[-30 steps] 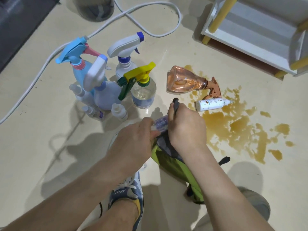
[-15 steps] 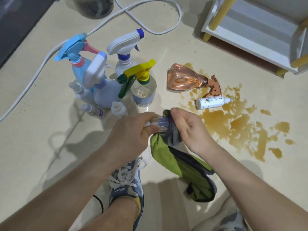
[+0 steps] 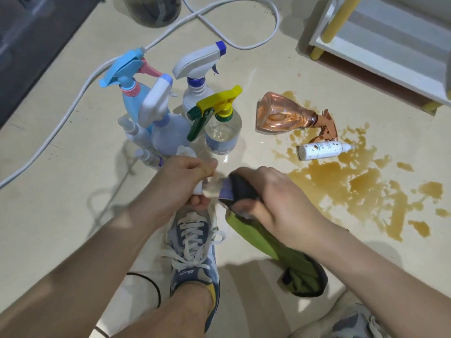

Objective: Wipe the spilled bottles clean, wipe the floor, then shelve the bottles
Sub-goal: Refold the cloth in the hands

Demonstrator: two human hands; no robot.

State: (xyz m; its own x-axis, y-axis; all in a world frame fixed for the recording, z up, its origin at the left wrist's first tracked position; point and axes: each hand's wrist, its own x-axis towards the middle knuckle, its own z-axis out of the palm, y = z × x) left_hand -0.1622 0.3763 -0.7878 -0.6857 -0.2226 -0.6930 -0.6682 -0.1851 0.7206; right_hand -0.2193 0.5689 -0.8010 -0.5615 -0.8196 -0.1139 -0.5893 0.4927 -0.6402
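Head view: nearest you, a blue-grey laced trainer [image 3: 192, 254] stands on the glossy cream tiled floor [image 3: 61, 215], directly under your hands.

Left hand [image 3: 188, 181]: fingers curled, pinching the cap end of a small clear plastic bottle with a purple label [image 3: 217, 189], held roughly level above the trainer's toe.

Right hand [image 3: 275, 198]: fingers clenched round the dark grey end of a green and grey cloth [image 3: 258, 240], which is wrapped over the bottle's other end. The green part hangs down beside the trainer.

Beyond the left hand, a cluster stands upright: a clear round spray bottle with a yellow and green trigger [image 3: 223, 132], a white bottle with a white and blue trigger [image 3: 195, 93], a light blue bottle with a blue and pink trigger [image 3: 131, 98], and a pale lilac bottle [image 3: 168, 135].

Beyond the right hand, a brown liquid spill [image 3: 353, 186] spreads over the floor. A small white tube-shaped bottle [image 3: 319, 151] lies on its side at the spill's edge. A pink transparent spray bottle with a copper trigger [image 3: 285, 115] lies just behind it.

Farthest: a white looped cable [image 3: 73, 98], and a white shelf unit with yellow posts [image 3: 380, 45].
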